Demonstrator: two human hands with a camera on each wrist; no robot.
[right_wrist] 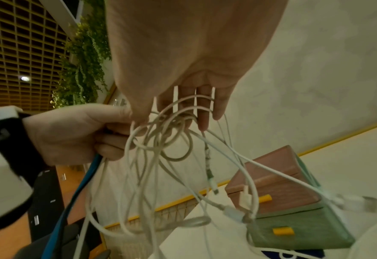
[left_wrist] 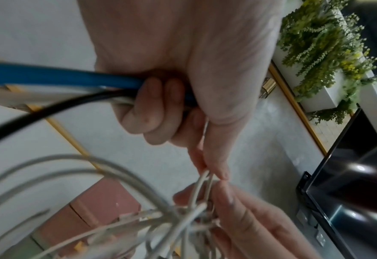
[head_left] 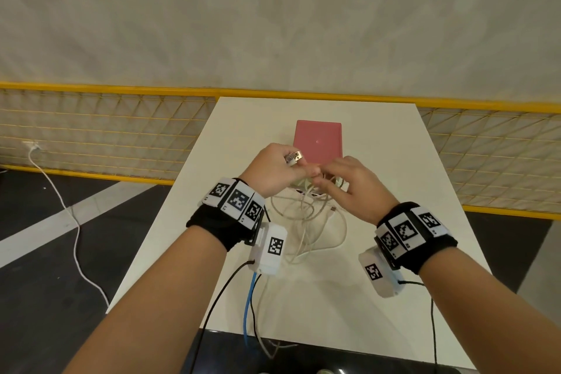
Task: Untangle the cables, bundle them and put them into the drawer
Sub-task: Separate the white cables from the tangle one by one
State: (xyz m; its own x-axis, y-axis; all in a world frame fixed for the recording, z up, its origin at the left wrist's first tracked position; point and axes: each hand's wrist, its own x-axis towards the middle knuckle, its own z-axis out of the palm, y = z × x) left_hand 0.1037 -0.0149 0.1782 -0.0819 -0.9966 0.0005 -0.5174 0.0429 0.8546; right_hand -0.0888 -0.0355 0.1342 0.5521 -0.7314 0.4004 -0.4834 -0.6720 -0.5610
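A tangle of white cables point(head_left: 306, 215) hangs from both hands down onto the white table point(head_left: 388, 161). My left hand point(head_left: 308, 171) grips a blue cable point(left_wrist: 61, 76), a black cable point(left_wrist: 38, 112) and white strands in its fist. A metal USB plug point(head_left: 295, 157) sticks out past its thumb. Its thumb and forefinger point(left_wrist: 216, 172) pinch white strands at the knot. My right hand point(head_left: 321, 184) pinches the same knot from the other side, with white loops point(right_wrist: 183, 108) draped over its fingers point(right_wrist: 203, 121). The small drawer box point(head_left: 317, 138) stands just behind the hands, pink on top.
The drawer box point(right_wrist: 278, 191) has a green lower drawer point(right_wrist: 300, 227) with yellow handles. Loose plug ends point(right_wrist: 358, 201) dangle near it. A yellow mesh fence point(head_left: 106, 130) runs behind the table. A white cord point(head_left: 76, 222) lies on the floor at left.
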